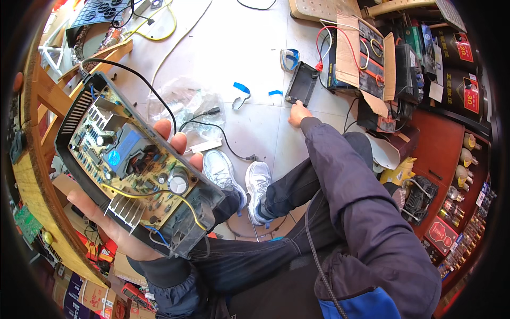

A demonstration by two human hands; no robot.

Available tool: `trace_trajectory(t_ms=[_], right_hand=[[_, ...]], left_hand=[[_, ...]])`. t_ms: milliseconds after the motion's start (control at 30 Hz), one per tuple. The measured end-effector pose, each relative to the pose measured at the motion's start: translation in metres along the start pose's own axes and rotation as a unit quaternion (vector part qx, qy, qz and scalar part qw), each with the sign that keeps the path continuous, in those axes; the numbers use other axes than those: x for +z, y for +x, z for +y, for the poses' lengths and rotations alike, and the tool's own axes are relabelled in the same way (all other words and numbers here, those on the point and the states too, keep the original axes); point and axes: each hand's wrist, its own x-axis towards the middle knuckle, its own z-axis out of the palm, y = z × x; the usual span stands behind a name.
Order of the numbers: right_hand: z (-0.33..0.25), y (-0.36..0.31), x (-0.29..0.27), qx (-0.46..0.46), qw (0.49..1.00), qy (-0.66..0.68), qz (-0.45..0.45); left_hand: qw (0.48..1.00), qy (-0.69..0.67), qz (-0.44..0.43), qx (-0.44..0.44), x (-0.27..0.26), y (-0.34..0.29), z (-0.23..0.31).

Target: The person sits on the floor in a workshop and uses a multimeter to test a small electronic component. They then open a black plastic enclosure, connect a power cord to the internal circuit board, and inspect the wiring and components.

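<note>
In my left hand (pixel 114 231) lies an opened battery charger (pixel 133 165), held tilted with its circuit board facing up. My fingers wrap round the far side of its black case, and the thumb shows along the near side. The board carries metal heat sinks, a blue-labelled transformer, capacitors and thin yellow and blue wires. A black cable (pixel 139 72) leaves its top end. Down by the floor, my right hand (pixel 299 115) grips the near edge of a black plastic case cover (pixel 303 84), which shows its hollow inside. Part of the right fingers is hidden.
Between my shoes (pixel 258 183) and the left bench (pixel 58 223) lie a clear plastic bag (pixel 180 101) and a plug cord (pixel 252 158). Blue strips (pixel 241 87) lie on the floor. Batteries in a cardboard box (pixel 348 58) stand right, beside a red-brown cabinet (pixel 438 159).
</note>
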Motion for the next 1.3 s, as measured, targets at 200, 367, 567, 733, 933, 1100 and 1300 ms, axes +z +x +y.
trace_trajectory(t_ms=[200, 367, 567, 733, 933, 1100, 1300], right_hand=[[-0.007, -0.017, -0.038, -0.064, 0.996, 0.025, 0.062], [-0.009, -0.087, -0.115, -0.128, 0.982, 0.086, 0.108], [-0.011, -0.193, -0.173, -0.203, 0.93, 0.227, 0.208], [-0.026, -0.276, -0.191, -0.317, 0.817, 0.39, 0.282], [-0.068, -0.348, -0.191, -0.413, 0.7, 0.501, 0.298], [-0.102, -0.387, -0.183, -0.444, 0.639, 0.604, 0.173], [-0.124, -0.404, -0.174, -0.414, 0.609, 0.676, 0.004]], left_hand=[[1.0, -0.007, 0.016, 0.014, 0.006, 0.002, -0.008], [0.999, -0.013, -0.05, 0.017, 0.009, 0.004, -0.01], [0.996, 0.03, -0.07, 0.044, 0.006, 0.006, -0.014], [0.995, 0.008, -0.083, 0.051, 0.009, -0.003, -0.018], [0.994, -0.024, -0.105, 0.017, 0.018, -0.021, -0.028], [0.984, -0.102, -0.147, 0.0, 0.018, -0.033, -0.025], [0.961, -0.162, -0.219, -0.041, 0.007, -0.041, -0.013]])
